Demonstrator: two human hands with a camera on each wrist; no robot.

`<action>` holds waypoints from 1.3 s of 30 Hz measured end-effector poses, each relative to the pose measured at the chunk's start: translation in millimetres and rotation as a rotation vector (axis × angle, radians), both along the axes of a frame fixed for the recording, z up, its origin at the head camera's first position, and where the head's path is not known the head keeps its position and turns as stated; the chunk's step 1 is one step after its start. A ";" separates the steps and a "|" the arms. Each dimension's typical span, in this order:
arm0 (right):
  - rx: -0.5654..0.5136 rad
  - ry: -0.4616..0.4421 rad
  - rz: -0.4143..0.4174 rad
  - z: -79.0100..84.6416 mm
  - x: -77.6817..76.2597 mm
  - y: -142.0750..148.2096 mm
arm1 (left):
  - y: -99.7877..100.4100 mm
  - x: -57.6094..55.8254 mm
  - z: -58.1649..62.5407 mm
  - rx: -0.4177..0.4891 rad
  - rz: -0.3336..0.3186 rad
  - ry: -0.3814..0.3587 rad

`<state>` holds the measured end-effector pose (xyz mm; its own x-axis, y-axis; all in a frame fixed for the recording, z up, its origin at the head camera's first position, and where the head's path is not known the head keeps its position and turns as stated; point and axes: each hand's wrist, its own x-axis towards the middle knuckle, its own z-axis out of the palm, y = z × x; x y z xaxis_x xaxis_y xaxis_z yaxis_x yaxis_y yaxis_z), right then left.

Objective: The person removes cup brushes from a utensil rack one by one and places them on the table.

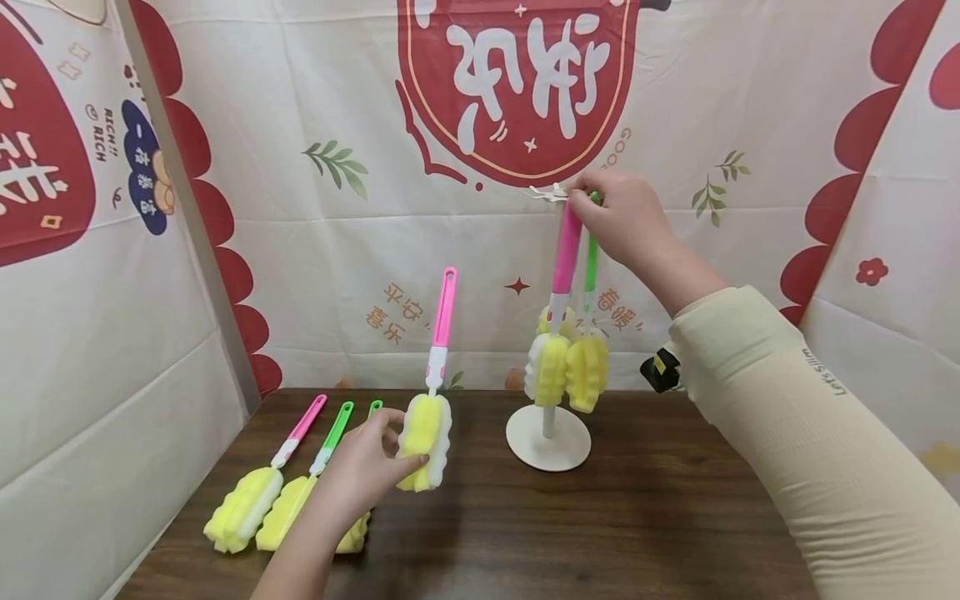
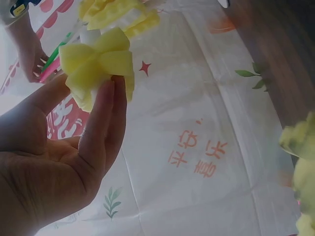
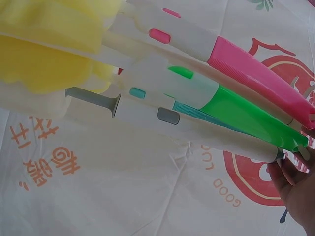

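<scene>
In the head view my left hand [image 1: 363,458] holds a pink-handled sponge bottle brush [image 1: 425,437] by its yellow and white head, handle pointing up. The left wrist view shows thumb and fingertips pinching the sponge end [image 2: 96,61]. My right hand [image 1: 618,212] is raised at the white hooks [image 1: 550,193] on top of a stand with a round base [image 1: 549,450]. Its fingers pinch at the handle tops of hanging brushes [image 1: 551,367]. Up close, the fingertips meet the end of a white handle [image 3: 206,132], beside green [image 3: 251,115] and pink [image 3: 261,78] handles.
On the left of the dark wooden table [image 1: 585,533] lie several more sponge brushes [image 1: 243,508], partly hidden behind my left forearm. A printed cloth [image 1: 480,242] hangs behind the table. Beside my right sleeve [image 1: 810,433] shows a small black device [image 1: 660,371].
</scene>
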<state>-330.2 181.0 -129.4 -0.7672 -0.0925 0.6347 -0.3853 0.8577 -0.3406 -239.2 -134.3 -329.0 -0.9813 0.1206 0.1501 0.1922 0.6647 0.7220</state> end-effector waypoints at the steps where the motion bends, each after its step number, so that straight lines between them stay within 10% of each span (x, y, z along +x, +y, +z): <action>1: -0.003 0.000 0.001 -0.2 0.1 -0.2 | -0.8 0.4 -0.7 -0.007 0.003 -0.004; 39: -0.007 0.011 0.009 -1.3 -0.2 -2.0 | -27.0 4.4 -35.7 -0.206 -0.029 -0.046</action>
